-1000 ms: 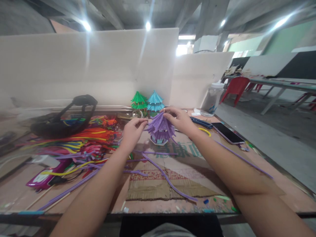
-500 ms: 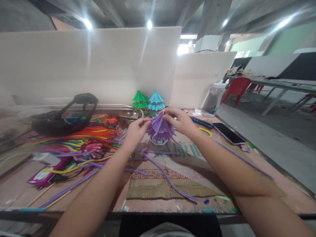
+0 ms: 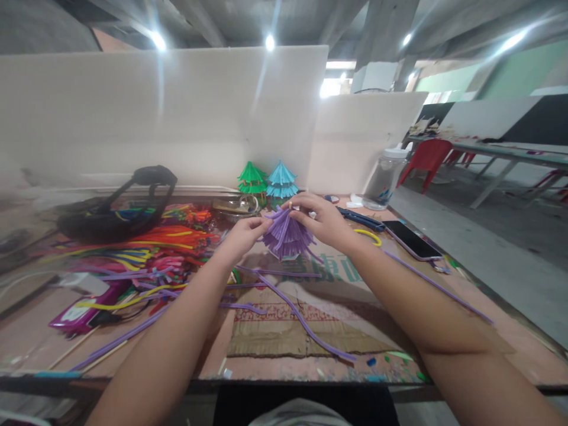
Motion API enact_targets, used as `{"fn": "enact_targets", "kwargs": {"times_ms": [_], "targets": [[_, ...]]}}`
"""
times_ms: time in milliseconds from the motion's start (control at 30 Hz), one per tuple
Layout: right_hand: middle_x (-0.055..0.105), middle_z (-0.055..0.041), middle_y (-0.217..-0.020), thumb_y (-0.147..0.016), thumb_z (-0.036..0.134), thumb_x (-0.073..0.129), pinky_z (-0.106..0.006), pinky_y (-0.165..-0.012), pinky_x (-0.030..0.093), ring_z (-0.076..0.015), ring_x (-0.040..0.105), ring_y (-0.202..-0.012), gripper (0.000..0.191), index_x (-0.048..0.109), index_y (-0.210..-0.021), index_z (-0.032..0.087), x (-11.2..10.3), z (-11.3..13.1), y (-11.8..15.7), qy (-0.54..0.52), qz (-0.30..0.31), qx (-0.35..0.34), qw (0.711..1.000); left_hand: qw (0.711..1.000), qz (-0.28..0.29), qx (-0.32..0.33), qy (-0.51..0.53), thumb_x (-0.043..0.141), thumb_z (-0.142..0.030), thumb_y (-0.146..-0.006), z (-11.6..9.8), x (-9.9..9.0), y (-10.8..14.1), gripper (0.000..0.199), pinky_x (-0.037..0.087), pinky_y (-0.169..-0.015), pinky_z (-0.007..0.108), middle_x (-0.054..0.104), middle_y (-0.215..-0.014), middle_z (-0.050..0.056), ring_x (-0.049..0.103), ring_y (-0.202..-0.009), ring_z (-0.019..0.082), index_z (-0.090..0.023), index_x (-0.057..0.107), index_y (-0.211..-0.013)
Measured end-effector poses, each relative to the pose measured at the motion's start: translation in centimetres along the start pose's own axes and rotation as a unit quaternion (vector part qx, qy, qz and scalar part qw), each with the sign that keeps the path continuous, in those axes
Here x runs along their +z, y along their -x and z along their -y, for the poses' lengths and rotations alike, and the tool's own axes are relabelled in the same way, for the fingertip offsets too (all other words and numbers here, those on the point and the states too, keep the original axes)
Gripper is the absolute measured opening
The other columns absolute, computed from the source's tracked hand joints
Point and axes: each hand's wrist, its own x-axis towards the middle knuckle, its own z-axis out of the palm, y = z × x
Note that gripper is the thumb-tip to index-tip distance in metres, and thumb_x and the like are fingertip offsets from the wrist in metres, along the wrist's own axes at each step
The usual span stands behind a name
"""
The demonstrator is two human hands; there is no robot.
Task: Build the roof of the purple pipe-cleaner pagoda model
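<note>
Two hands, left [image 3: 248, 235] and right [image 3: 317, 220], pinch one purple tiered model [image 3: 288, 234] above the cardboard [image 3: 306, 331] on the counter [image 3: 501, 296], right at its tip, left at its edge; two finished-looking models, one green [image 3: 251, 178], one light blue [image 3: 282, 179], stand behind; one phone [image 3: 412, 239] lies rightward; the purple model's base is mostly hidden; the strips [image 3: 168, 239] at left overlap too much to count.

Purple tiered cone [image 3: 290, 236], upright
</note>
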Motion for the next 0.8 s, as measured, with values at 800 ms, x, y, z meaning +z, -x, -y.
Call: {"fn": "enact_targets", "kwargs": {"times_ms": [800], "targets": [[0.068,-0.007,-0.106,-0.094,0.027,0.054,-0.035,-0.079,0.05,-0.0198,0.061,-0.098,0.02,0.07,-0.105,0.024,-0.44,-0.25,0.06,-0.03,0.025,-0.013,0.999,0.992,-0.123,0.024,-0.029,0.066,-0.058,-0.077,0.33,-0.84,-0.3,0.046,0.05,-0.077,0.03,0.075,-0.092,0.007,0.066,-0.084,0.021,-0.017,0.076,-0.095]]}}
